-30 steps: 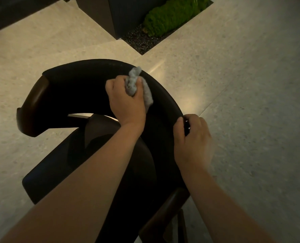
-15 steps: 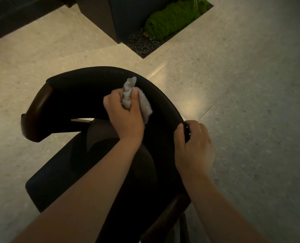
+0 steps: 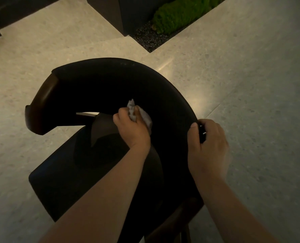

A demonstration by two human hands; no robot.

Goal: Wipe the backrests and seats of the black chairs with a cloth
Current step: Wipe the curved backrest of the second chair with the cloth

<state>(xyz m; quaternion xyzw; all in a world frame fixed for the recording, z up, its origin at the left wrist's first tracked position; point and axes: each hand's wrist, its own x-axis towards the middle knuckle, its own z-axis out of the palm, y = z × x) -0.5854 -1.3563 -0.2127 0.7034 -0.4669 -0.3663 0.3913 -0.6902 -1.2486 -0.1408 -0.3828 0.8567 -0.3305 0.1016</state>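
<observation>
The left hand (image 3: 133, 128) clenched the soft, limp cloth (image 3: 142, 115) against the stiff backrest (image 3: 163, 95), while the right hand (image 3: 207, 144) gripped the backrest's outer rim, likely steadying it.

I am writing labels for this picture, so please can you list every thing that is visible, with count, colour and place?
chair: one, black curved backrest and black seat with dark brown wooden arm ends, centre of the view.
cloth: one, light grey, crumpled, pressed on the inner side of the backrest.
floor: one, pale speckled stone, all around the chair.
planter bed: one, green moss over dark gravel, sunk in the floor at the top.
dark block: one, black, top centre beside the planter bed.
left hand: one, holds the cloth against the backrest.
right hand: one, grips the outer edge of the backrest on the right.
</observation>
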